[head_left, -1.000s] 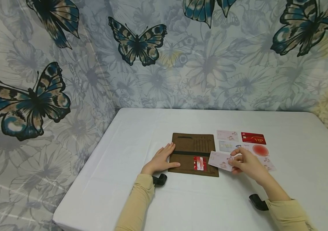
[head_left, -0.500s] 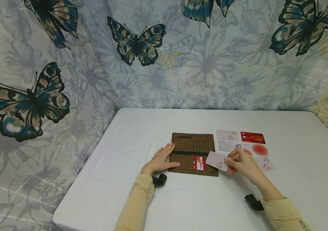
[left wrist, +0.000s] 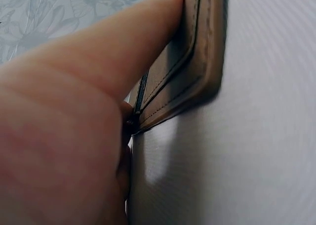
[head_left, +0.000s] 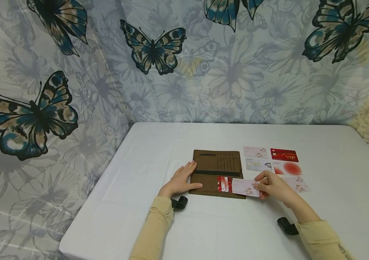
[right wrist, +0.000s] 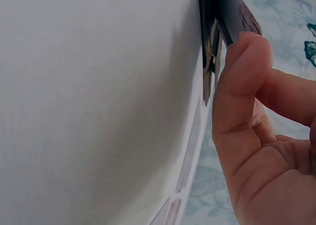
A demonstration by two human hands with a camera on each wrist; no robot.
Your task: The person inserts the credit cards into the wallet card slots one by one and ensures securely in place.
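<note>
On the bench (head_left: 223,227), a brown wallet (head_left: 208,163) lies open; the left hand (head_left: 179,180) rests on its left edge, fingers outstretched, while the right hand (head_left: 273,187) pinches a pink card (head_left: 244,187) over the wallet's lower right, beside a red-and-white card (head_left: 225,184).

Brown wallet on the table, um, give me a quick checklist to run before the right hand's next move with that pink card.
1. Brown wallet open: ok, both halves show.
2. Left hand on it: ok, at its left edge.
3. Right hand gripping the pink card: ok, pinched at the right end.
4. Card's left edge inside a pocket: cannot tell.
5. Card fully in: not ok, it extends past the right edge.
</note>
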